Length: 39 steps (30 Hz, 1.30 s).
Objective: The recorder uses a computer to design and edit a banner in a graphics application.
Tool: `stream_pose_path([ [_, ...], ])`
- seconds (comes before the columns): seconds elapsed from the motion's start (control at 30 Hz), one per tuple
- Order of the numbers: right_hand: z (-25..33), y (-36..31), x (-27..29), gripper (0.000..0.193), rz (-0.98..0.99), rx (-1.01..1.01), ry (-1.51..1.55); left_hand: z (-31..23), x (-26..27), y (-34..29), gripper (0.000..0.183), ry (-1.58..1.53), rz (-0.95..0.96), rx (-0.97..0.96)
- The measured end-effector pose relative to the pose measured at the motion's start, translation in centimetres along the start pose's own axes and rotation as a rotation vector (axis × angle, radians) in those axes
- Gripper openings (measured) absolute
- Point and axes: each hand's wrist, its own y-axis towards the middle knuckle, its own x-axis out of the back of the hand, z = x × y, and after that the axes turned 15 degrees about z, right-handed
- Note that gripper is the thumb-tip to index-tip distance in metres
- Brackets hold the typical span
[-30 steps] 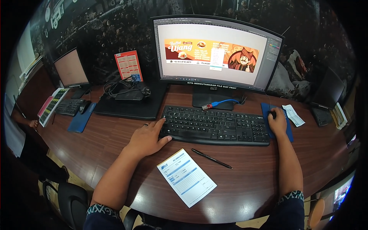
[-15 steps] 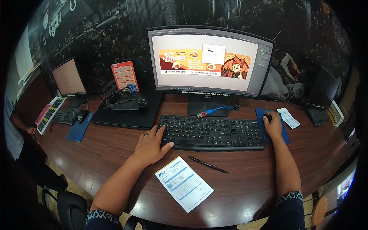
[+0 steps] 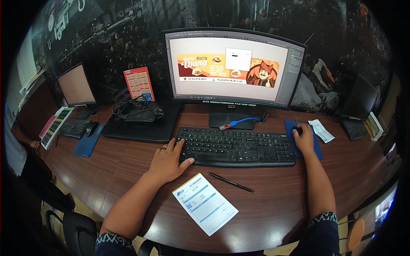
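Observation:
My left hand (image 3: 166,162) rests spread at the left end of a black keyboard (image 3: 239,147). Its fingertips touch the leftmost keys, and the thumb lies by the front edge. A dark ring is on one finger. On a blue mouse pad (image 3: 317,149), my right hand (image 3: 303,138) is curled over a dark computer mouse (image 3: 297,129), which it mostly hides. Behind the keyboard stands a large monitor (image 3: 222,91) showing an orange and white food banner with a small dialog window over it.
A printed form pad (image 3: 205,205) and a black pen (image 3: 231,182) lie before the keyboard. A blue cable (image 3: 241,123) sits behind it, a paper slip (image 3: 321,131) beside the mouse pad. Leftward are a black case (image 3: 141,131) with coiled cables, another monitor (image 3: 77,87), and a person (image 3: 34,145).

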Motion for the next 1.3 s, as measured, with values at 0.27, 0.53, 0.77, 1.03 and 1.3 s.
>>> stream_pose_path([
  [0.27,0.3,-0.1,0.1,0.031,0.023,-0.025,-0.015,0.1,-0.2,0.1,0.082,0.011,-0.008,-0.006],
  [0.53,0.1,-0.1,0.1,0.033,0.053,-0.028,-0.013,-0.1,0.0,0.0,0.082,0.027,-0.001,0.003],
  [0.77,0.0,-0.1,0.0,0.031,0.003,-0.006,0.029,0.0,-0.1,0.1,0.082,0.029,-0.015,-0.005],
  [1.03,0.6,-0.1,0.2,0.030,0.075,-0.016,0.005,0.4,-0.5,0.1,0.084,0.020,-0.046,-0.007],
  [1.3,-0.4,0.0,-0.1,0.029,0.031,0.062,0.022,0.1,-0.2,0.1,0.085,0.020,-0.013,-0.005],
])
